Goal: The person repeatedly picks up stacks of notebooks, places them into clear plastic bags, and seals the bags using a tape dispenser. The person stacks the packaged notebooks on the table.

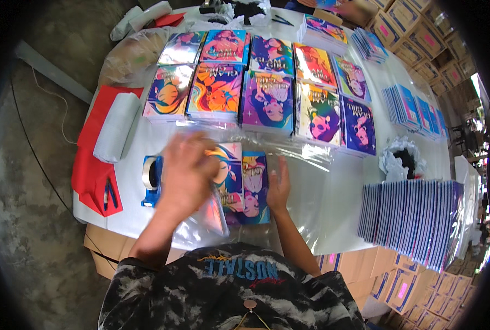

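Observation:
Two colourful illustrated notebooks lie side by side in front of me: a left notebook and a right notebook, their covers partly overlapped by my arm. My left hand is over the left one's outer edge, smeared by motion, so its fingers cannot be read. Below that hand a tilted shiny cover shows; whether the hand grips it is hidden. My right hand rests upright along the right notebook's outer edge, fingers stretched out. Clear plastic film spreads under and around the notebooks.
Beyond my hands stand two rows of notebook stacks. A long row of notebooks on edge is at the right, near crumpled wrapping. A blue tape dispenser, red sheet, pens and white roll lie left.

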`<move>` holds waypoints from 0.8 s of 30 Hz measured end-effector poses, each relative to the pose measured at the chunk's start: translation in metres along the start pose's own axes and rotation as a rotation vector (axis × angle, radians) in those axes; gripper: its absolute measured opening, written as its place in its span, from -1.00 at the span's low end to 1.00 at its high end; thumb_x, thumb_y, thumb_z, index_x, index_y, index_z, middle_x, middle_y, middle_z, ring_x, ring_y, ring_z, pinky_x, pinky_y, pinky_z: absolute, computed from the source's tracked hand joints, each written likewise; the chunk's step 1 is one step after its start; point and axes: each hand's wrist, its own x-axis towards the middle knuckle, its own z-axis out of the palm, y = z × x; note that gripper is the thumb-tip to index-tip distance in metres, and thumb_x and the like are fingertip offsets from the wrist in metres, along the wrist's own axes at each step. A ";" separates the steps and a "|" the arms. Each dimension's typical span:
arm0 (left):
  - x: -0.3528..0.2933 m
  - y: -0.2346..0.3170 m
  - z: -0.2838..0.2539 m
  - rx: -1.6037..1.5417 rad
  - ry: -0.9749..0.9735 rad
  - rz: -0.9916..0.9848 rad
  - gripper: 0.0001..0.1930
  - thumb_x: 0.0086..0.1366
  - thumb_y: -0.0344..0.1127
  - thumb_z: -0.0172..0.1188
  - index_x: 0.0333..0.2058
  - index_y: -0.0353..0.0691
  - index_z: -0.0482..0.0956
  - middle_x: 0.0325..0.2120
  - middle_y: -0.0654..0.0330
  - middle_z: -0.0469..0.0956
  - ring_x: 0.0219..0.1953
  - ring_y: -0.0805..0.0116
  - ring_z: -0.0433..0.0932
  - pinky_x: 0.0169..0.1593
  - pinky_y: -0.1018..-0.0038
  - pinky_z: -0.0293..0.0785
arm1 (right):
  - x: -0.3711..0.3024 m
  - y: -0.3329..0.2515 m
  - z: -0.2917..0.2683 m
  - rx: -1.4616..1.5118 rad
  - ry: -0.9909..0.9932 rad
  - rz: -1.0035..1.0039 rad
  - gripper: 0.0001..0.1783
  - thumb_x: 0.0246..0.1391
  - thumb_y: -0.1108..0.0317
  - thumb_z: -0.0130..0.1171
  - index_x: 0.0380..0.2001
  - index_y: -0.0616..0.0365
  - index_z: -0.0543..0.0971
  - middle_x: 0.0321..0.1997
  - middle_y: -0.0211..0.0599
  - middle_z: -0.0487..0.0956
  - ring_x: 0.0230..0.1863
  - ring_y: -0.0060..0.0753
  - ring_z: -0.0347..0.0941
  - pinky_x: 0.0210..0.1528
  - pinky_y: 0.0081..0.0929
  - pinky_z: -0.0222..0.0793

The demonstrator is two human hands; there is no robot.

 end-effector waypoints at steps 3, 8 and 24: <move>-0.017 0.011 0.102 -0.131 -0.152 0.108 -0.72 -0.01 -0.41 0.13 -0.25 -0.05 0.53 0.07 0.09 0.30 0.18 -0.01 0.20 0.19 0.00 0.07 | 0.045 -0.027 -0.004 0.064 0.138 -0.091 -0.46 0.15 0.37 -0.07 0.17 0.37 0.20 0.22 -0.04 0.30 0.30 -0.22 0.12 0.32 -0.30 -0.11; -0.029 -0.005 0.179 -0.341 -0.001 -0.038 -0.53 0.01 -0.25 0.22 -0.02 -0.02 0.44 0.14 0.04 0.23 0.18 -0.09 0.17 0.17 0.00 0.10 | 0.137 -0.032 -0.028 -0.119 0.296 -0.215 -0.54 0.06 0.51 -0.02 0.09 0.27 0.35 0.04 -0.07 0.46 0.14 -0.19 0.30 0.19 -0.31 0.11; 0.245 -0.385 0.149 0.381 0.247 -0.715 -0.23 -0.04 0.18 0.27 -0.04 -0.37 0.35 -0.07 -0.19 0.43 -0.11 -0.04 0.50 -0.04 0.18 0.41 | 0.399 -0.051 0.136 -0.654 -0.401 0.169 -0.14 -0.25 0.19 0.26 0.17 0.27 0.22 0.17 0.28 0.25 0.19 0.09 0.23 0.14 -0.30 0.23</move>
